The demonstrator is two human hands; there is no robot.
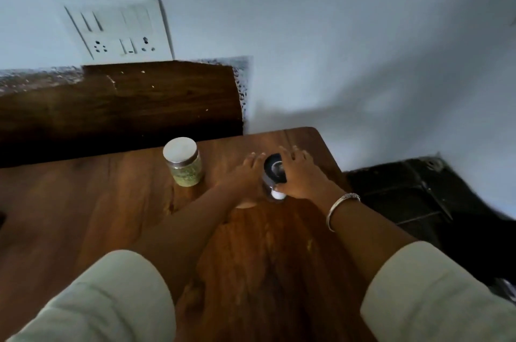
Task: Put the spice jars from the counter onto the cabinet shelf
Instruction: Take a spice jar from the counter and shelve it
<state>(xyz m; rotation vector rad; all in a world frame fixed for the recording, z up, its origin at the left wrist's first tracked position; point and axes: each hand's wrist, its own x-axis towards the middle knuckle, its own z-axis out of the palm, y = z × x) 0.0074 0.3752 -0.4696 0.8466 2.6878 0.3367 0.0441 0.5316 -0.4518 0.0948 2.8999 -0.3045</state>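
A dark-lidded jar with white contents stands on the wooden counter near its far right corner. My left hand presses against its left side and my right hand wraps its right side, thumb low on the glass, so both hands are around it. To the left stands a glass jar with a silver lid and greenish contents, untouched. No cabinet shelf is in view.
A dark wooden backboard rises behind the counter, with a white switch-and-socket plate on the wall above it. A black object sits low beyond the counter's right edge. A silver bangle is on my right wrist.
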